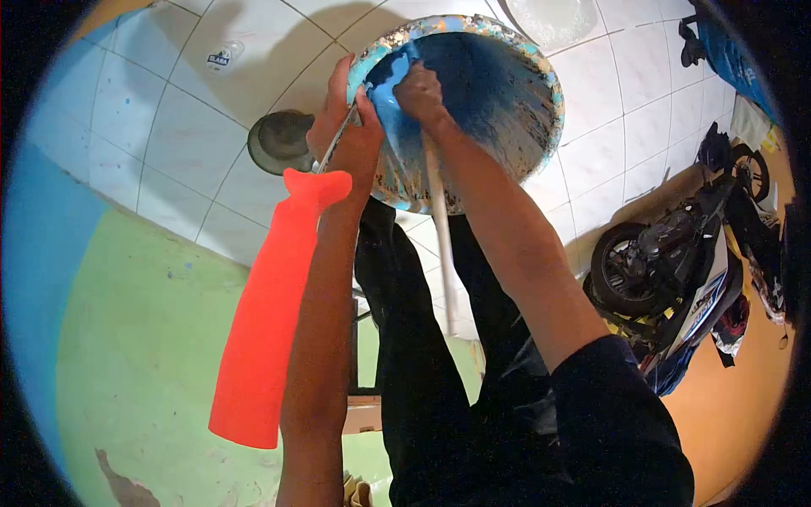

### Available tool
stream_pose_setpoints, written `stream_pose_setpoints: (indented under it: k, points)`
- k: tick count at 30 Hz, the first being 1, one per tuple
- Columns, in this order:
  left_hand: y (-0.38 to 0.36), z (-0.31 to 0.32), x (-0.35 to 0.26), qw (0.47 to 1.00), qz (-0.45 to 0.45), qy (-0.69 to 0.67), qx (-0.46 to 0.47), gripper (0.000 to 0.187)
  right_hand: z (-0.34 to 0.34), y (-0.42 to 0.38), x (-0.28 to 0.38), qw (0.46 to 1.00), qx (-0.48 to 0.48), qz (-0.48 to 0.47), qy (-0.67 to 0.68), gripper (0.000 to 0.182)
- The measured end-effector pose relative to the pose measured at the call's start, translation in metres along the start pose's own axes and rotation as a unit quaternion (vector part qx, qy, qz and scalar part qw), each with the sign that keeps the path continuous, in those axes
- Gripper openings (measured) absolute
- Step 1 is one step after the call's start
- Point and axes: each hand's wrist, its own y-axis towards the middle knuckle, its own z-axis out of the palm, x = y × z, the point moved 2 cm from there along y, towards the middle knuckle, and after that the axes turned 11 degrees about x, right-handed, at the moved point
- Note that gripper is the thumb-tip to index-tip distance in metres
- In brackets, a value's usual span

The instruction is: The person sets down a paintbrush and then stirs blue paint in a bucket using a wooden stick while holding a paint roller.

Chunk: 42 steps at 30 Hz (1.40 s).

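My left hand is closed at the left rim of a paint-crusted bucket, fingers outside and thumb toward the inside. It also seems to hold the thin metal part of a red-handled tool, whose thick handle lies along my left forearm. My right hand reaches into the bucket in a fist around a wooden stick. The stick's pale shaft slants out over the near rim between my legs. Wet blue paint shows inside by the left wall; the stick's inner end is hidden.
A dark round bowl sits on the white tiles left of the bucket. A clear plastic cup lies farther left, and a whitish container stands behind. A motorcycle is on the right. A green and blue wall rises at left.
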Motion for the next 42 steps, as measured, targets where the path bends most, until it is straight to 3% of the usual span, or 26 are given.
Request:
stream_pose_setpoints:
  k: [2,4,7,10,14,17,20,22,23,25,29,33,35,39,42]
  points:
    - [0.000,-0.006,-0.006,0.999,-0.034,-0.003,0.024,0.046,-0.008,-0.020,0.022,0.994,0.089,0.031,-0.055,0.042]
    - [-0.003,-0.004,-0.007,0.996,-0.063,-0.011,0.055,0.045,0.008,-0.015,0.006,0.994,0.075,0.059,-0.052,0.040]
    - [0.004,-0.001,-0.007,0.999,-0.043,-0.001,0.030,0.046,0.016,-0.020,-0.010,0.989,0.070,-0.036,-0.122,0.047]
    - [-0.001,-0.003,-0.008,0.998,-0.041,0.020,0.032,0.045,0.025,-0.025,-0.010,0.990,0.107,0.010,-0.092,0.049]
    - [-0.003,-0.003,-0.006,0.998,-0.046,0.002,0.039,0.044,0.024,-0.045,-0.017,0.990,0.118,-0.023,-0.070,0.051]
    - [-0.002,-0.004,-0.010,0.996,-0.073,-0.005,0.055,0.045,0.040,-0.044,-0.029,0.980,0.182,0.026,-0.080,0.039]
    - [0.001,-0.003,-0.009,0.993,-0.097,-0.002,0.069,0.044,0.079,-0.023,-0.050,0.941,0.229,-0.053,-0.245,0.048]
    - [-0.005,-0.001,-0.008,0.993,-0.098,-0.006,0.071,0.044,0.025,-0.042,-0.011,0.998,0.020,-0.062,-0.002,0.040]
    - [-0.005,-0.002,-0.007,0.995,-0.078,-0.004,0.055,0.044,0.007,-0.040,0.001,0.998,0.022,-0.061,-0.003,0.040]
    - [-0.004,-0.003,-0.006,0.998,-0.055,0.000,0.032,0.043,-0.016,-0.014,0.012,0.995,0.050,0.080,0.033,0.057]
    - [-0.004,-0.002,-0.006,0.999,-0.038,-0.023,0.030,0.042,-0.017,0.013,-0.010,0.999,0.024,0.012,0.037,0.062]
    - [-0.001,0.003,-0.003,1.000,0.012,-0.018,-0.009,0.047,-0.015,0.010,-0.013,0.993,0.041,0.049,0.104,0.059]
    - [0.000,0.006,-0.001,1.000,0.004,-0.019,-0.004,0.047,-0.009,0.018,-0.023,0.996,-0.023,0.009,0.080,0.031]
    - [-0.004,0.008,-0.001,1.000,-0.005,-0.029,-0.005,0.048,-0.011,0.011,-0.016,0.993,0.067,0.006,0.094,0.032]
    - [-0.002,0.008,-0.001,1.000,0.010,-0.025,-0.011,0.050,-0.008,0.001,0.000,0.996,0.060,0.007,0.072,0.036]
